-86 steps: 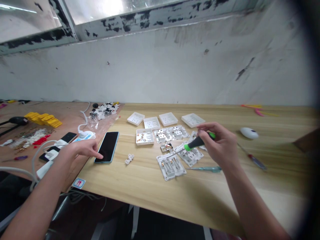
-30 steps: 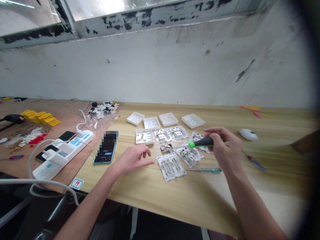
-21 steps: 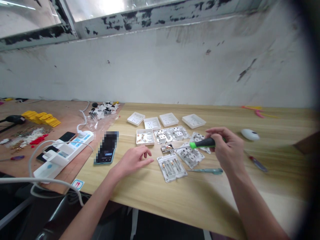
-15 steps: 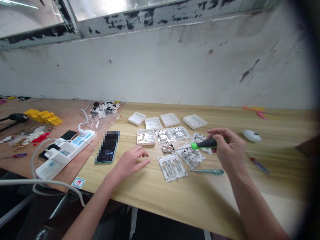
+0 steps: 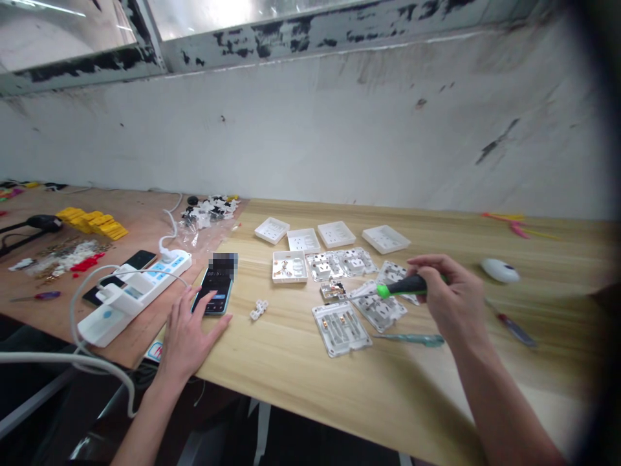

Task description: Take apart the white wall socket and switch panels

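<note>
My left hand [image 5: 188,336] lies with its fingers spread at the lower part of the phone [image 5: 216,285], a finger on the screen. My right hand [image 5: 453,298] is closed round a green and black screwdriver [image 5: 405,285], whose shaft points left over the white socket parts. Below the shaft lies a white socket back plate [image 5: 342,328] with metal strips. A small metal-and-white part [image 5: 332,291] sits just behind that plate. A small white plastic piece [image 5: 259,310] rests between the phone and the plates.
White socket covers [image 5: 336,234] stand behind the plates. A teal screwdriver [image 5: 420,340], a second screwdriver [image 5: 517,330] and a white mouse [image 5: 500,270] lie to the right. At the left are a power strip [image 5: 140,291] with cables and yellow parts [image 5: 92,222].
My left hand has moved left from the table onto the phone, uncovering the small white piece. My right hand still holds the screwdriver. The view has shifted slightly.
</note>
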### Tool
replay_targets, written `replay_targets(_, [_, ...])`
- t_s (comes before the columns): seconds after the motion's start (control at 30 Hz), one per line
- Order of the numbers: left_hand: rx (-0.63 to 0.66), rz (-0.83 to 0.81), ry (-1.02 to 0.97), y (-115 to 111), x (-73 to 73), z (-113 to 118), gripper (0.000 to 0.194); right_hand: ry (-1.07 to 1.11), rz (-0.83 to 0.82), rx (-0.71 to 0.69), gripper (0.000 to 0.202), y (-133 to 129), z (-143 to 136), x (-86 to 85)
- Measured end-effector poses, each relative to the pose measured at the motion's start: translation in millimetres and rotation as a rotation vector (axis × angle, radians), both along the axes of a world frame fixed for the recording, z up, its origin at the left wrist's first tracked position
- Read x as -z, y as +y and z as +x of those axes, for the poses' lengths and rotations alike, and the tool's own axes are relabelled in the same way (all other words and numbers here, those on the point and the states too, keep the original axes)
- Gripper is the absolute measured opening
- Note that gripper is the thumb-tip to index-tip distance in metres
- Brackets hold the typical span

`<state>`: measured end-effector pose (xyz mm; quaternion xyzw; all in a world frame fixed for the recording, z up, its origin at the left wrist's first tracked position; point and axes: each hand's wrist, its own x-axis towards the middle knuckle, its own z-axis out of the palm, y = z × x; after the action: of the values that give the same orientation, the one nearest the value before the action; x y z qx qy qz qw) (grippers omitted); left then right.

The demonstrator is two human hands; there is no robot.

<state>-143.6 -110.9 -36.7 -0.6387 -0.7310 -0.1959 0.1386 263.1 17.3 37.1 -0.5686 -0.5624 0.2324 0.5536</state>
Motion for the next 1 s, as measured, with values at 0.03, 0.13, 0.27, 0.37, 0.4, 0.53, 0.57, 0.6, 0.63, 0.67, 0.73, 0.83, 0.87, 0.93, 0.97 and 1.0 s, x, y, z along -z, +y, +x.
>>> replay_targets(0.03, [0.003,-0.014,0.001,0.2,0.0,0.3,0.047,0.001,-0.002,0.001,0.013,0.2,0.1,0.3])
replay_targets(0.13, [-0.030,-0.024,-0.026,1.2,0.0,2.1,0.058,0.005,-0.006,0.004,0.013,0.5,-0.2,0.8])
replay_targets(0.27, [-0.135,-0.007,-0.083,10.0,-0.2,8.8,0.086,0.005,-0.017,0.008,0.012,0.2,-1.7,-0.8])
replay_targets(0.37, [-0.169,0.016,-0.070,19.3,-2.9,16.8,0.081,0.002,-0.021,0.012,0.012,-0.8,-3.1,-3.5])
replay_targets(0.4, [-0.178,0.025,-0.059,20.8,-4.2,19.5,0.077,0.001,-0.025,0.012,0.012,-1.2,-3.4,-4.5])
replay_targets(0.53, [-0.215,0.023,-0.030,10.4,-8.8,31.7,0.072,-0.009,-0.049,0.013,0.012,-2.2,-3.2,-6.8])
replay_targets(0.57, [-0.212,0.012,-0.026,3.8,-9.4,35.6,0.072,-0.012,-0.051,0.014,0.012,-2.2,-2.9,-6.7])
replay_targets(0.6, [-0.200,0.008,-0.028,-4.0,-9.6,40.0,0.072,-0.015,-0.052,0.014,0.012,-2.0,-2.6,-6.5])
replay_targets(0.63, [-0.187,0.007,-0.032,-12.4,-9.5,44.8,0.073,-0.017,-0.052,0.013,0.012,-1.7,-2.5,-6.1])
replay_targets(0.67, [-0.186,0.015,-0.038,-21.1,-9.2,50.1,0.074,-0.018,-0.051,0.011,0.011,-1.3,-2.5,-5.7])
replay_targets(0.73, [-0.181,0.030,-0.061,-37.6,-8.1,60.7,0.076,-0.019,-0.050,0.006,0.011,-0.6,-2.8,-4.9])
replay_targets(0.83, [-0.151,0.035,-0.114,-55.4,-5.7,71.3,0.081,-0.032,-0.054,0.009,0.011,0.3,-3.5,-4.1])
replay_targets(0.87, [-0.139,0.025,-0.137,-58.6,-4.9,71.8,0.083,-0.038,-0.057,0.013,0.011,0.5,-3.5,-3.7])
replay_targets(0.93, [-0.105,-0.010,-0.198,-59.4,-3.7,67.1,0.084,-0.046,-0.064,0.010,0.011,0.9,-2.9,-2.1])
replay_targets(0.97, [-0.083,-0.029,-0.237,-57.1,-3.6,61.9,0.080,-0.050,-0.066,0.003,0.011,1.2,-2.5,-0.9])
replay_targets(1.0, [-0.055,-0.048,-0.279,-53.0,-3.8,55.4,0.073,-0.055,-0.062,-0.001,0.012,1.5,-2.0,0.5])
